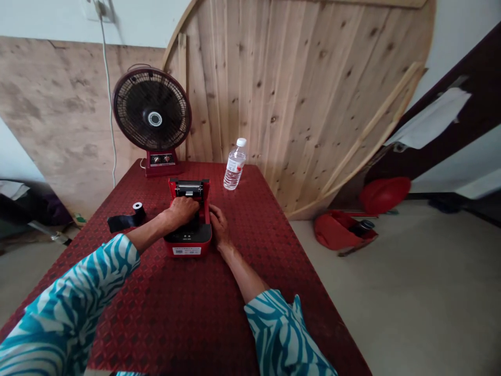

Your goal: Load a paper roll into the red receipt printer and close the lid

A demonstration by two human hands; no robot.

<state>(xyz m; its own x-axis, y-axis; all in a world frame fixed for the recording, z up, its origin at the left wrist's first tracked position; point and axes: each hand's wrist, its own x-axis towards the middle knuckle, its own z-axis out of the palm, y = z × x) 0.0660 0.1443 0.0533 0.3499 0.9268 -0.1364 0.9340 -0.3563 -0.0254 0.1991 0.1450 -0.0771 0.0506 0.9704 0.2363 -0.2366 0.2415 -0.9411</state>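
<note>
A small red and black printer (188, 237) stands on the table with its lid (189, 186) raised at the back. My left hand (183, 211) reaches into the opened printer from the left. Its fingers are curled downward, and their tips and whatever they hold are hidden inside. Against the printer's right side rests my right hand (219, 224), with its fingers bent along the red casing. To the left of the printer lies a small roll (138, 207) with a white end, and a black strip (120, 223) stretches out beside it.
A dark red fan (152, 112) stands at the table's back left. Near the back right edge is a clear water bottle (235, 166) with a white cap. The patterned red table (242, 292) backs onto wooden boards (274, 89). A red bag (332, 230) sits on the floor to the right.
</note>
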